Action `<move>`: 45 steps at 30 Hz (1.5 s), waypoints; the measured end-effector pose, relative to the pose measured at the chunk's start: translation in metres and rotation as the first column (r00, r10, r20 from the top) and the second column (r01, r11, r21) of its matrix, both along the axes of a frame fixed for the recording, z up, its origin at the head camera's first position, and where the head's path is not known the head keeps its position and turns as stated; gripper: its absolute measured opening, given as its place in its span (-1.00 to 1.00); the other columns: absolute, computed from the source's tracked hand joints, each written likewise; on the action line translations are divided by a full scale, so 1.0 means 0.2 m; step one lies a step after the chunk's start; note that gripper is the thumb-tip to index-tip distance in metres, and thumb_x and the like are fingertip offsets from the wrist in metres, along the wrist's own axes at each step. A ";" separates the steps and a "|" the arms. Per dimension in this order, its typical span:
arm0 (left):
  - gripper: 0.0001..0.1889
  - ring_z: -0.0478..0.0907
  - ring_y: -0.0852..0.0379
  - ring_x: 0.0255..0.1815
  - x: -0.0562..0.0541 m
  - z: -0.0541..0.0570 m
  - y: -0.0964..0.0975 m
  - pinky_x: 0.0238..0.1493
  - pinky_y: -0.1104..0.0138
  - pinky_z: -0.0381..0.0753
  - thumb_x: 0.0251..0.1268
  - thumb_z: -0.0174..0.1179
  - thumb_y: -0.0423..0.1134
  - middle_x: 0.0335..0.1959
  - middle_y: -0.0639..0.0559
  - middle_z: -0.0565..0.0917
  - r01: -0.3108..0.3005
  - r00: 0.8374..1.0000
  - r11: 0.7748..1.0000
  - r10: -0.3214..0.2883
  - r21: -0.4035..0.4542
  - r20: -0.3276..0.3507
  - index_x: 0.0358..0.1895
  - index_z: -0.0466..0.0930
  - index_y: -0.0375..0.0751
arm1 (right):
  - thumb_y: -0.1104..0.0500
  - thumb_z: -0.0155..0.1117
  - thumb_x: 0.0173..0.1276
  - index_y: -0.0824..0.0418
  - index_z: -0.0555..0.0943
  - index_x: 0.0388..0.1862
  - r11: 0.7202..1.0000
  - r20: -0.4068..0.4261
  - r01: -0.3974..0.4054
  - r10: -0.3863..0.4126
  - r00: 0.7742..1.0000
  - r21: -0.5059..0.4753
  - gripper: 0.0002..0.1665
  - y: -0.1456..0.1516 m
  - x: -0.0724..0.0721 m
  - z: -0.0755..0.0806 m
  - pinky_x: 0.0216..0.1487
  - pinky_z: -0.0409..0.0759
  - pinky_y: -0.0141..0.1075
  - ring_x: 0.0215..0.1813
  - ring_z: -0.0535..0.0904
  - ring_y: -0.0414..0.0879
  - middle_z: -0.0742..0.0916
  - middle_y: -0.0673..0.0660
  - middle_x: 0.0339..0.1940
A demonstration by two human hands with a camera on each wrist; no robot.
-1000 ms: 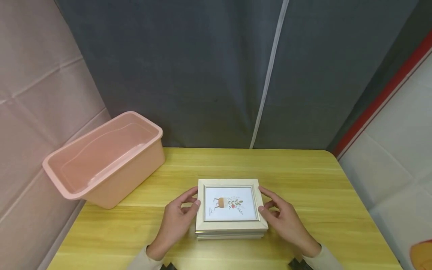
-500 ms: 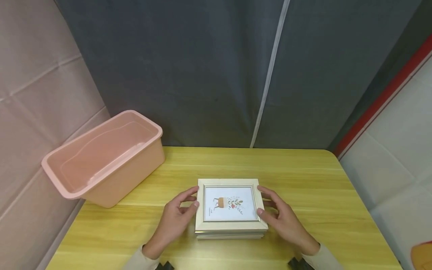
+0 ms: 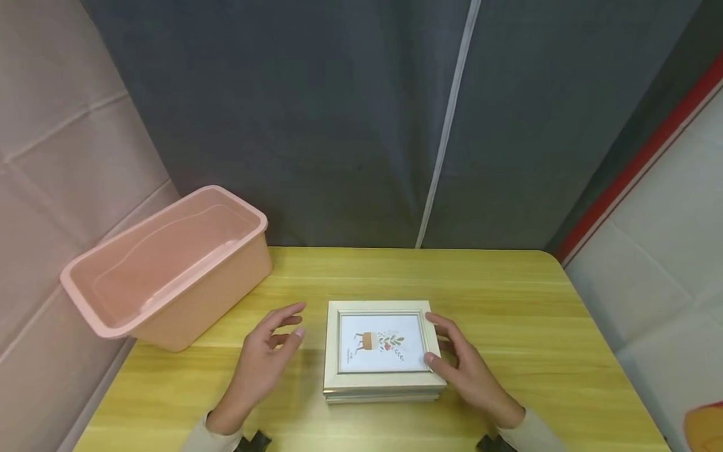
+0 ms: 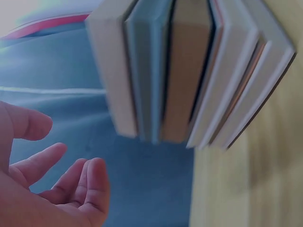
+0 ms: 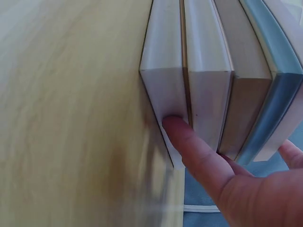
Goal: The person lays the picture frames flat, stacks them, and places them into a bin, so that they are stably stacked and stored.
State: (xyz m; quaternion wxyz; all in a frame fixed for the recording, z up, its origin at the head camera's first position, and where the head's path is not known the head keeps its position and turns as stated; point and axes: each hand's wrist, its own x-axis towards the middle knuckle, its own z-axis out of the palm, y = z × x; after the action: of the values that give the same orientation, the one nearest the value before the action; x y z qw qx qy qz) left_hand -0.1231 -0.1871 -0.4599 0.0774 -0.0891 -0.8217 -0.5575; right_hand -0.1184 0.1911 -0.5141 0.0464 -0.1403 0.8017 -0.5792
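A stack of picture frames sits on the table, topped by a cream picture frame (image 3: pixel 384 380) around a print of a potted plant (image 3: pixel 380 343). Seen edge-on in the left wrist view, the stack (image 4: pixel 189 71) has white, blue and brown frames. My left hand (image 3: pixel 261 359) hovers left of the stack, apart from it, holding nothing, its fingers loosely bent. At the right side, my right hand (image 3: pixel 465 367) touches the stack, its thumb at the top frame's edge. In the right wrist view, one finger (image 5: pixel 196 153) lies against the side of the lowest frame (image 5: pixel 165 94).
A pink plastic tub (image 3: pixel 211 279) stands at the left of the wooden table (image 3: pixel 508 307). Behind the table hangs a dark grey curtain (image 3: pixel 282 125). Pale walls rise on both sides, and an orange object (image 3: pixel 703 430) shows at the lower right.
My left hand has come away from the stack, moving left. My right hand remains at the stack's right side. The stack stays in place on the table.
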 end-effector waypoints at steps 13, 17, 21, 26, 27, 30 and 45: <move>-0.58 0.56 0.24 0.25 0.11 0.21 -0.25 0.08 0.62 0.61 0.54 0.18 -0.47 0.30 0.30 0.62 -0.256 0.961 0.967 0.255 0.011 -0.106 0.40 0.55 -0.28 | 0.17 0.39 0.49 -0.18 0.31 0.61 0.996 0.017 0.059 -0.061 0.998 0.073 -0.19 -0.04 0.03 0.01 0.10 0.70 -0.20 0.30 0.63 0.25 0.60 0.31 0.40; -0.56 0.59 0.24 0.21 0.13 0.25 -0.33 0.09 0.64 0.60 0.50 0.20 -0.50 0.26 0.22 0.67 -0.383 0.917 0.921 0.388 0.071 -0.088 0.39 0.56 -0.25 | 0.15 0.40 0.49 -0.19 0.32 0.60 0.993 0.011 0.070 -0.071 0.997 0.090 -0.20 -0.04 0.03 0.02 0.14 0.66 -0.18 0.29 0.64 0.19 0.61 0.29 0.39; -0.55 0.62 0.21 0.15 0.12 0.27 -0.42 0.06 0.66 0.60 0.46 0.22 -0.53 0.18 0.14 0.73 -0.495 0.851 0.850 0.516 0.177 -0.096 0.36 0.60 -0.24 | 0.14 0.38 0.50 -0.17 0.31 0.61 0.993 -0.007 0.068 -0.068 0.998 0.096 -0.21 -0.05 0.03 0.01 0.18 0.65 -0.11 0.28 0.65 0.17 0.61 0.29 0.39; -0.55 0.64 0.20 0.09 0.10 0.26 -0.52 0.05 0.63 0.59 0.40 0.23 -0.57 0.08 0.11 0.76 -0.563 0.769 0.762 0.625 0.320 -0.136 0.32 0.63 -0.27 | 0.13 0.40 0.49 -0.22 0.29 0.62 0.991 0.004 0.080 -0.081 0.997 0.103 -0.18 -0.05 0.02 0.00 0.19 0.64 -0.09 0.28 0.65 0.16 0.61 0.26 0.41; -0.55 0.63 0.21 0.09 0.10 0.26 -0.54 0.06 0.62 0.58 0.41 0.22 -0.56 0.07 0.13 0.75 -0.578 0.752 0.751 0.642 0.319 -0.151 0.32 0.63 -0.26 | 0.13 0.40 0.49 -0.22 0.29 0.62 0.992 0.007 0.079 -0.080 0.997 0.099 -0.18 -0.05 0.02 0.00 0.17 0.65 -0.11 0.28 0.65 0.16 0.60 0.26 0.41; -0.55 0.62 0.26 0.08 0.08 0.25 -0.59 0.06 0.61 0.55 0.42 0.23 -0.51 0.05 0.21 0.74 -0.638 0.700 0.711 0.696 0.296 -0.161 0.34 0.62 -0.21 | 0.12 0.39 0.50 -0.21 0.28 0.63 0.992 0.004 0.073 -0.073 0.997 0.099 -0.18 -0.04 0.01 -0.01 0.15 0.65 -0.15 0.27 0.64 0.16 0.60 0.27 0.41; -0.32 0.48 0.37 -0.01 -0.01 0.13 -0.78 -0.19 0.75 0.57 0.34 0.25 -0.50 0.63 0.06 0.08 -0.748 0.601 0.519 0.794 0.414 0.089 0.51 0.44 0.00 | 0.10 0.34 0.53 -0.23 0.26 0.64 0.995 0.005 0.059 -0.059 0.998 0.078 -0.20 -0.06 -0.01 -0.01 0.29 0.54 0.22 0.31 0.62 0.19 0.58 0.26 0.43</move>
State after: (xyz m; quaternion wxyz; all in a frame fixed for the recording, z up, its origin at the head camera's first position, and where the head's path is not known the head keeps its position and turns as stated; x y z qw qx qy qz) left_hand -0.1251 -0.3434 -0.4334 0.3786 0.2719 -0.6332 -0.6179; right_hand -0.1208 0.1799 -0.5171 0.0376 -0.1124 0.8273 -0.5491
